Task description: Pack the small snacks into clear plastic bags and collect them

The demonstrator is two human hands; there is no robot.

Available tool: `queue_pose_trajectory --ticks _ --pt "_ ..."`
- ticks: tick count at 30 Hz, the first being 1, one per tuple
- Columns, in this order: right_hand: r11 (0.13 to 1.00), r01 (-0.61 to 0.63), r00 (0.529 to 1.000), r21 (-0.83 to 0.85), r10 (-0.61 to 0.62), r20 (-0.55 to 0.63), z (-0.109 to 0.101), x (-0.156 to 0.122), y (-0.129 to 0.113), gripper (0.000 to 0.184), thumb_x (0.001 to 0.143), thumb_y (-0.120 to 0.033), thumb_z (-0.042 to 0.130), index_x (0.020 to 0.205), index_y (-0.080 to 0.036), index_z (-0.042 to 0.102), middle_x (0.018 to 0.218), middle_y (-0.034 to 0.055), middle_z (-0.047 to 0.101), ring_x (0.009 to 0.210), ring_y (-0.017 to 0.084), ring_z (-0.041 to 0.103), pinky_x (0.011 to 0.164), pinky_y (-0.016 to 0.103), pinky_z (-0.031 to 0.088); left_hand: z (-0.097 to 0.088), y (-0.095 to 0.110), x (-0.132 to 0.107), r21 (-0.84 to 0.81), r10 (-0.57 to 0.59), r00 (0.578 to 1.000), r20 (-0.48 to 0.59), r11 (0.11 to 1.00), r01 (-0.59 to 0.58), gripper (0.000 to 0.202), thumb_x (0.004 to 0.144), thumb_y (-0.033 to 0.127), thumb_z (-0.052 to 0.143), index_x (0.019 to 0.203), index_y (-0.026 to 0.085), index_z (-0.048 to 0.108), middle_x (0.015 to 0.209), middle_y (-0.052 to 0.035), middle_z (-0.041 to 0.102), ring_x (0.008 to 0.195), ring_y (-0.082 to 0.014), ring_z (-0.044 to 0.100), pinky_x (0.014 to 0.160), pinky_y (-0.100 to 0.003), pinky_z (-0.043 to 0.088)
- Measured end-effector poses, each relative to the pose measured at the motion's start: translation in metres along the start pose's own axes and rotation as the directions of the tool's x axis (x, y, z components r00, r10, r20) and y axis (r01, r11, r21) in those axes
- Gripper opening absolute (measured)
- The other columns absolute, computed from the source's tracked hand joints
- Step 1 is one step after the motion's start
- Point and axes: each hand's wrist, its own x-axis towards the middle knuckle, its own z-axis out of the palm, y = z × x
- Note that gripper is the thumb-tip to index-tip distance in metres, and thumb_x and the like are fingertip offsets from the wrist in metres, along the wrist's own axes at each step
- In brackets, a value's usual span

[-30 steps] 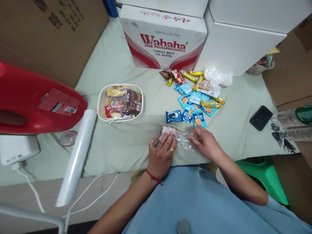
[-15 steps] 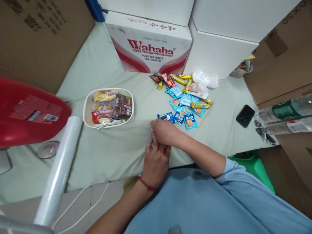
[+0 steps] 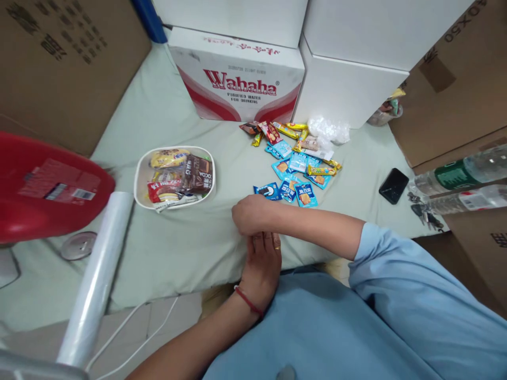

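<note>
My right hand [image 3: 251, 214] is closed, its curled fingers turned away from view just above the front part of the cloth. Under it my left hand [image 3: 263, 266], with a red cord bracelet on the wrist, reaches up so that its fingertips vanish beneath the right one. Whatever they grip between them is hidden. Beyond the hands lie a dark blue snack packet [image 3: 267, 191] and light blue biscuit packets [image 3: 306, 195]. To the left stands a white oval tub [image 3: 214, 182] holding several snacks, among them a brown cocoa packet [image 3: 197, 174].
Behind the snack pile stands a Wahaha water carton [image 3: 241, 89] beside white boxes [image 3: 348, 89]. A roll of clear film [image 3: 95, 274] and a red object [image 3: 51, 187] are at left. At right lie a black phone [image 3: 394, 186], keys [image 3: 425, 216] and plastic bottles [image 3: 455, 177].
My right hand has shifted left and a little down, turning over the left fingertips. My left hand has moved slightly right. The small clear piece between them is now covered.
</note>
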Motion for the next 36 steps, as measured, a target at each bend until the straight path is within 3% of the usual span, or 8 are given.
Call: queue_pose_trajectory --ticks 10,13,17,19,21,25,30,36 --pt "0.992 -0.011 0.986 0.122 0.031 -0.161 0.025 -0.031 0.037 0.013 0.094 -0.012 0.060 0.103 -0.010 0.069 0.105 0.0202 0.077 0.097 0.027 0.075 0.078 0.032 0.055 -0.035 -0.031 -0.024 -0.379 0.248 0.946 -0.208 0.871 -0.312 0.040 0.098 0.022 0.058 0.137 0.018 0.063 0.143 -0.0177 0.066 0.139 -0.0325 0.058 0.118 -0.055 0.046" --pt "0.844 0.187 0.942 0.503 -0.009 -0.335 0.042 -0.055 0.069 0.016 0.103 -0.025 0.051 0.091 -0.018 0.059 0.094 0.0095 0.073 0.084 0.018 0.070 0.074 0.028 0.052 -0.036 -0.055 -0.031 -0.657 0.001 0.944 -0.331 0.718 -0.231 0.030 0.100 0.017 0.054 0.127 0.023 0.066 0.129 -0.0109 0.073 0.127 -0.0208 0.064 0.112 -0.042 0.052" --pt "0.387 0.410 0.900 0.826 -0.023 -0.436 0.070 -0.068 0.091 0.040 0.097 -0.061 0.061 0.095 -0.022 0.052 0.083 -0.0002 0.062 0.073 0.015 0.062 0.069 0.028 0.052 -0.018 -0.072 -0.023 -0.977 -0.457 0.889 0.027 0.177 0.121 0.049 0.098 0.041 0.065 0.142 0.024 0.053 0.148 -0.0168 0.059 0.131 -0.0260 0.062 0.097 -0.040 0.061" --pt "0.278 0.429 0.897 0.860 -0.015 -0.442 0.083 -0.064 0.089 0.049 0.089 -0.068 0.068 0.094 -0.022 0.053 0.084 -0.0008 0.060 0.074 0.014 0.059 0.070 0.028 0.052 -0.010 -0.072 -0.013 -0.969 -0.368 0.900 0.233 -0.164 0.183 0.065 0.093 0.053 0.069 0.146 0.021 0.049 0.149 -0.0198 0.058 0.129 -0.0295 0.065 0.093 -0.041 0.062" --pt "0.217 0.430 0.900 0.876 -0.032 -0.434 0.093 -0.057 0.083 0.048 0.089 -0.067 0.070 0.093 -0.022 0.053 0.083 -0.0016 0.058 0.072 0.013 0.058 0.069 0.027 0.052 -0.006 -0.069 -0.004 -0.918 -0.261 0.911 0.320 -0.325 0.229 0.068 0.087 0.056 0.075 0.139 0.019 0.053 0.137 -0.0182 0.066 0.119 -0.0289 0.069 0.096 -0.043 0.061" --pt "0.178 0.443 0.895 0.879 -0.025 -0.446 0.105 -0.047 0.067 0.043 0.097 -0.062 0.063 0.109 -0.022 0.055 0.091 0.0007 0.062 0.077 0.014 0.063 0.073 0.029 0.056 -0.009 -0.068 0.007 -0.951 -0.392 0.867 0.307 -0.152 0.269 0.062 0.077 0.047 0.085 0.124 0.018 0.058 0.116 -0.0102 0.071 0.105 -0.0243 0.070 0.096 -0.043 0.058" --pt "0.465 0.416 0.857 0.781 0.087 -0.508 0.109 -0.042 0.054 0.047 0.096 -0.049 0.067 0.134 -0.024 0.058 0.125 0.0103 0.062 0.113 0.022 0.064 0.089 0.035 0.060 -0.012 -0.072 0.006 -0.929 -0.535 0.844 0.030 0.296 0.220 0.053 0.081 0.034 0.080 0.128 0.020 0.060 0.127 -0.0110 0.062 0.116 -0.0248 0.064 0.104 -0.044 0.054" --pt "0.531 0.477 0.744 0.700 0.180 -0.643 0.040 -0.027 0.065 0.039 0.097 -0.043 0.063 0.131 -0.023 0.060 0.110 0.0049 0.069 0.097 0.019 0.068 0.088 0.033 0.058 -0.004 -0.084 -0.012 -0.963 -0.647 0.761 -0.039 0.228 0.145 0.063 0.092 0.031 0.067 0.148 0.023 0.041 0.147 -0.0156 0.052 0.128 -0.0226 0.061 0.101 -0.038 0.056"
